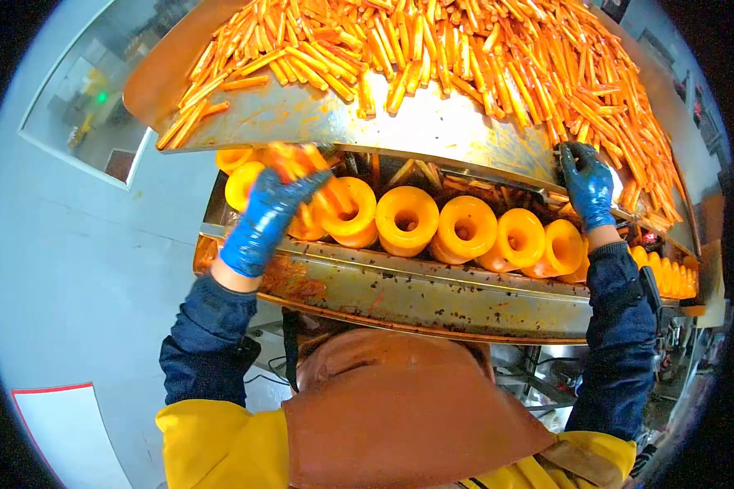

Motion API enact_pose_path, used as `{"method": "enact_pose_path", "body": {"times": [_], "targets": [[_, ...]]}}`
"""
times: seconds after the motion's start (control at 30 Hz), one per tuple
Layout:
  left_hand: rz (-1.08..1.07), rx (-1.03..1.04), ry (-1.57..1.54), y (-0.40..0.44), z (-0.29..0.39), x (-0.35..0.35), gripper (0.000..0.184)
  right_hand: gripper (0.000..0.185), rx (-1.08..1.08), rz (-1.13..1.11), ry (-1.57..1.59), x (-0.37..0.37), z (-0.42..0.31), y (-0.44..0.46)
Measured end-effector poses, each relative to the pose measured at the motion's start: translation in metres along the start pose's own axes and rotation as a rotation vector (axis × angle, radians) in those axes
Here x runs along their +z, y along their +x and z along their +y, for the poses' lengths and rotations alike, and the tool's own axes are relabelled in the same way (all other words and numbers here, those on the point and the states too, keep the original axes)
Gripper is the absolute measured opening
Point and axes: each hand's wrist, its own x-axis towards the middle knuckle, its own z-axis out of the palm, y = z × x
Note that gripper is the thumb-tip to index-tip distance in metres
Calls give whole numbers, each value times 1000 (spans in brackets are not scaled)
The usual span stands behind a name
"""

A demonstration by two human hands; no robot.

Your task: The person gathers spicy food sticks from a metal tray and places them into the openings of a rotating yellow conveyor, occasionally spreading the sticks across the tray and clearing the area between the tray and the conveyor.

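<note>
My left hand (267, 213), in a blue glove, is wrapped round some orange sticks (294, 163), blurred by motion, over the left end of a row of orange funnel-shaped cups (406, 221). My right hand (587, 183), gloved in blue with dark fingertips, rests at the lower right edge of the metal tray (432, 122). Its fingers are bent downward beside the heaped orange sticks (514, 65); whether they hold anything is hidden.
A stained metal ledge (432, 301) runs along the near side of the cups. Smaller orange cups (669, 275) continue at the far right. Loose sticks lie in the dark gap behind the cups. A brown apron (400, 407) covers my front.
</note>
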Motion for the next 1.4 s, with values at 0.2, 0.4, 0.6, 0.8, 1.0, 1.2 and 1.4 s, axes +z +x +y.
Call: {"method": "enact_pose_path", "body": {"times": [0.2,0.4,0.6,0.8,1.0,1.2,1.4], "targets": [[77,127,-232,-23,33,20,27,32,34,-23,-4,-4,-4,0],[397,45,-682,-24,54,10,21,34,32,-22,-42,-6,-5,-1],[-141,-38,-377,-28,50,27,25,36,57,-41,-51,-7,-6,0],[265,-32,-472,-42,69,-7,21,35,73,-41,-86,-6,-6,0],[69,-145,-271,-38,39,-34,25,34,30,-2,-58,-2,-2,0],[335,49,-555,-24,22,-34,29,34,50,-37,-55,-7,-7,-1],[-53,-121,-228,-27,33,-33,40,30,-4,21,-31,-4,-4,-1]]}}
